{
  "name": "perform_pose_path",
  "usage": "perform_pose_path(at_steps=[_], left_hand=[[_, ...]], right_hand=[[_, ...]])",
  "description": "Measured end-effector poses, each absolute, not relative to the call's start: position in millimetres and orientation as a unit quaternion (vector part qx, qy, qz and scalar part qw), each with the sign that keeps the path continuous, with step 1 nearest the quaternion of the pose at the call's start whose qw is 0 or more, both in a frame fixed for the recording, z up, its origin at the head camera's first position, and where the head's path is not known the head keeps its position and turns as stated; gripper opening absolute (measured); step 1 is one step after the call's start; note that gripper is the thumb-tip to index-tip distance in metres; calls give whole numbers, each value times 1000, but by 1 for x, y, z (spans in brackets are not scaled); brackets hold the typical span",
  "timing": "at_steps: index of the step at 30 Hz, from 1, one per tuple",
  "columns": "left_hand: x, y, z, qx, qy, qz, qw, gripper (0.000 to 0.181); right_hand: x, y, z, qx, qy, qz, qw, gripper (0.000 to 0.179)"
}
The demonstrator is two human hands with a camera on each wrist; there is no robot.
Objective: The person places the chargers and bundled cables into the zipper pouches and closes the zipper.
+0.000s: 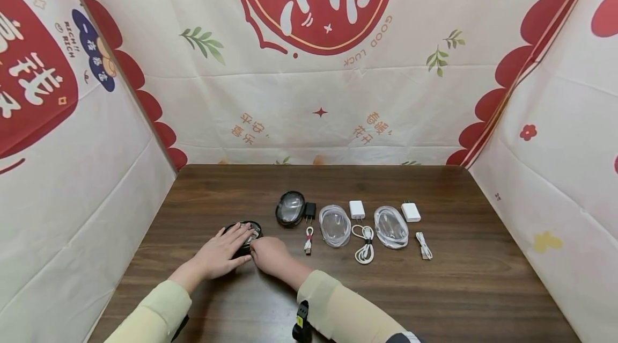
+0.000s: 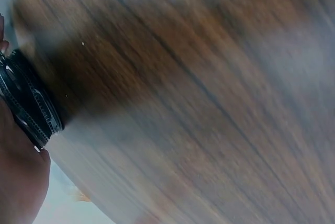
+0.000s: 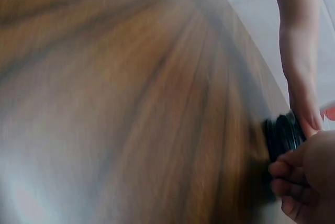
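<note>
A small black zippered case [image 1: 243,249] with a clear top lies on the table left of centre. My left hand [image 1: 219,252] rests on its top, fingers stretched out flat. At the near right edge of the same case, my right hand [image 1: 272,257] has its fingers curled and pinches the rim; the zipper pull itself is hidden. In the left wrist view, the zipper teeth run along the side of the black case [image 2: 32,101]. The right wrist view shows the curled fingers [image 3: 296,174] against the dark case [image 3: 285,132].
Farther right on the wooden table [image 1: 458,289] lie another black case [image 1: 291,209], a black charger plug [image 1: 310,210], a short white cable [image 1: 308,240], two clear pouches [image 1: 335,226], two white plugs [image 1: 357,210], a coiled white cable [image 1: 365,246] and a bundled white cable [image 1: 424,246].
</note>
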State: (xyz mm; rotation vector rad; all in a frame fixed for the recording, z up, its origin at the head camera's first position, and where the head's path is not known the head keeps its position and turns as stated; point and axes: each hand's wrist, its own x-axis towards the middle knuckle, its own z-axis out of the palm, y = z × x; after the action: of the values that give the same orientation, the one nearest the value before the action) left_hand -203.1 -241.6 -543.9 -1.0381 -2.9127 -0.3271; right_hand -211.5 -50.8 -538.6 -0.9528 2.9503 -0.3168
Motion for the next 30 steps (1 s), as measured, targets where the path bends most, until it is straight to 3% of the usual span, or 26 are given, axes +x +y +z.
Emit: perform_pose_path(at_steps=[9, 15, 24, 30], left_hand=[[-201, -233, -539, -295, -950, -104, -4, 71], [-199, -231, -542, -295, -949, -110, 12, 72], [-192, -230, -536, -279, -955, -103, -3, 72], [-187, -234, -534, -284, -955, -88, 13, 71]], right_hand=[[-220, -48, -548, -248, 955, -161, 23, 12], [-230, -35, -546, -235, 943, -230, 57, 12], [-242, -21, -554, -184, 863, -451, 137, 12], [-242, -20, -563, -146, 816, -541, 142, 10]])
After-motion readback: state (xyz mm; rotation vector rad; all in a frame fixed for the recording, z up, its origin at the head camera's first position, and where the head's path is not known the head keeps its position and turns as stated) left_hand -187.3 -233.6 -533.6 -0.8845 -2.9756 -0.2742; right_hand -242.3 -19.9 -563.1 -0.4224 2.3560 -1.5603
